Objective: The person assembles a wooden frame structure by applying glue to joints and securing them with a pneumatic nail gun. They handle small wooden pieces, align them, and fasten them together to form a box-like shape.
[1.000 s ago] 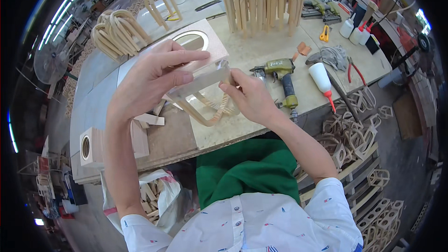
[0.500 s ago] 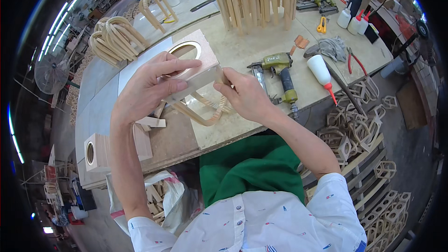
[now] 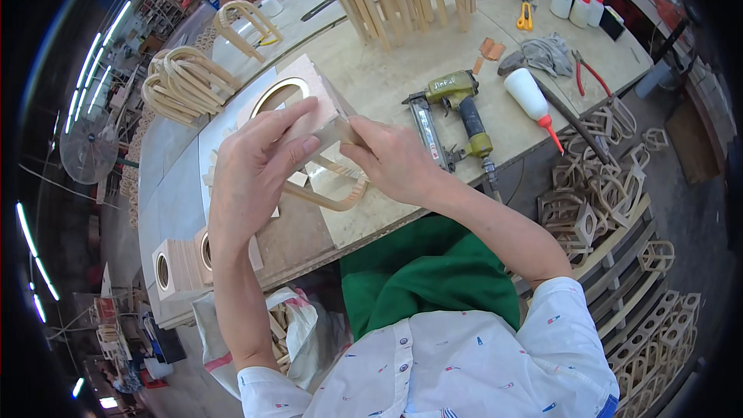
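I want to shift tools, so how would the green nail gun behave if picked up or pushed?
The green nail gun likely feels heavy for its size, given its metal-looking body. It probably won't roll, with its angular outline lying flat.

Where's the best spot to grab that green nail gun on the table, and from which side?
Probably the dark handle of the nail gun, coming from the right: it's slim and rounded, with space for a palm between it and the white bottle. A gap toward the silver magazine on its left leaves room for fingers.
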Action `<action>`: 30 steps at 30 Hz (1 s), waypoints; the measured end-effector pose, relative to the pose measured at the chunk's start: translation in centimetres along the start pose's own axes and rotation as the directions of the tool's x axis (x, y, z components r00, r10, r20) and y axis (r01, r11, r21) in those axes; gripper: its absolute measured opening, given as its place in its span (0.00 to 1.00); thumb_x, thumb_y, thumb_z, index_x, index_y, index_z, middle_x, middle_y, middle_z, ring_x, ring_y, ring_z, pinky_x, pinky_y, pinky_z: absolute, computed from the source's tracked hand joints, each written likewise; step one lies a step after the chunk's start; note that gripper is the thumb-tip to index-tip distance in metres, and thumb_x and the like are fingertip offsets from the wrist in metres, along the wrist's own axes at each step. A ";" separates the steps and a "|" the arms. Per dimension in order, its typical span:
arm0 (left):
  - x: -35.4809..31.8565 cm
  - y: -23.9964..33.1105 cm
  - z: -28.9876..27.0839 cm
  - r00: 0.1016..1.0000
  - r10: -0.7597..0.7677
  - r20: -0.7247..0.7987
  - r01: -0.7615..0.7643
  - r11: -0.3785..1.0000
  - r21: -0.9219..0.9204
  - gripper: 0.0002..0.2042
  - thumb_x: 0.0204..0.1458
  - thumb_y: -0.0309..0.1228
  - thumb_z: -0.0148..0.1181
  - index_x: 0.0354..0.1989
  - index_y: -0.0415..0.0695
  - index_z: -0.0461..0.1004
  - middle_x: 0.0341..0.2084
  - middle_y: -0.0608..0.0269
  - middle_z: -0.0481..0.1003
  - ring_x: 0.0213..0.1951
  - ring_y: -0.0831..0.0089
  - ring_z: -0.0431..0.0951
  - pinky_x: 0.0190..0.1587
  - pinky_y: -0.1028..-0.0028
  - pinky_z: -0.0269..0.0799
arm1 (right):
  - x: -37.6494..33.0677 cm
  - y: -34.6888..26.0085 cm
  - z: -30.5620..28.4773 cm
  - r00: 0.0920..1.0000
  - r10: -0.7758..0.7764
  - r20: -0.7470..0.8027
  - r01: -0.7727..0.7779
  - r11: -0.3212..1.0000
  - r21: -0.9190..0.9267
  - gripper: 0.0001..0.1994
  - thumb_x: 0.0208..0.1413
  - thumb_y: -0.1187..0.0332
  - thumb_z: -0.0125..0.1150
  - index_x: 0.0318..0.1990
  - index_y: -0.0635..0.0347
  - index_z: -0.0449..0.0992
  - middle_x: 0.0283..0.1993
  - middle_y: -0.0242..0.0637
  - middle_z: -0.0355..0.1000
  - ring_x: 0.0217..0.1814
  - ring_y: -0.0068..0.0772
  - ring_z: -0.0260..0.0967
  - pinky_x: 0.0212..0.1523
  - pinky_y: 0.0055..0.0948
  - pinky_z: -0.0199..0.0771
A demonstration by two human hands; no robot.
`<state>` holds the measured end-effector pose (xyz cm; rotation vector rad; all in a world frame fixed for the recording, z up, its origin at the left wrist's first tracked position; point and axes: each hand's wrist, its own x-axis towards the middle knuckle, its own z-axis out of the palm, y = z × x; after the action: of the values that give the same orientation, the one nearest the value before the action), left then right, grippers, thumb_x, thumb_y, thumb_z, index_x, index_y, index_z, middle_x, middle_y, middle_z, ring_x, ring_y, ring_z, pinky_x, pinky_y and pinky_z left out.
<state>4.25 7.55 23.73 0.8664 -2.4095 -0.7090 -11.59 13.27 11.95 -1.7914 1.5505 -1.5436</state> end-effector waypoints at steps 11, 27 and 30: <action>-0.2 0.0 1.3 0.998 0.046 -0.036 -0.047 0.999 -0.024 0.16 0.52 0.22 0.61 0.51 0.37 0.75 0.40 0.58 0.78 0.39 0.75 0.76 0.41 0.76 0.71 | -0.5 0.3 -0.1 0.997 -0.061 -0.041 0.061 0.998 -0.007 0.10 0.56 0.69 0.58 0.34 0.65 0.65 0.29 0.52 0.70 0.31 0.57 0.69 0.30 0.45 0.66; -0.2 -0.3 2.1 0.991 0.113 -0.069 -0.109 0.992 0.067 0.15 0.51 0.23 0.62 0.49 0.40 0.77 0.40 0.55 0.78 0.39 0.69 0.78 0.41 0.73 0.72 | -0.6 0.3 -0.5 1.000 -0.020 -0.013 0.020 1.000 0.014 0.10 0.55 0.70 0.59 0.34 0.66 0.65 0.29 0.52 0.69 0.32 0.58 0.68 0.30 0.45 0.66; -0.4 -0.2 2.2 0.991 0.107 -0.080 -0.102 0.992 0.068 0.15 0.50 0.24 0.63 0.48 0.40 0.77 0.40 0.55 0.78 0.39 0.67 0.78 0.41 0.72 0.72 | -0.7 0.4 -0.4 1.000 -0.016 -0.013 0.016 1.000 0.015 0.09 0.55 0.70 0.59 0.34 0.65 0.65 0.28 0.52 0.70 0.32 0.58 0.69 0.30 0.46 0.67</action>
<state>3.31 8.36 21.83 0.7723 -2.3940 -0.5487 -12.01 13.91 11.45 -1.7936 1.5302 -1.5726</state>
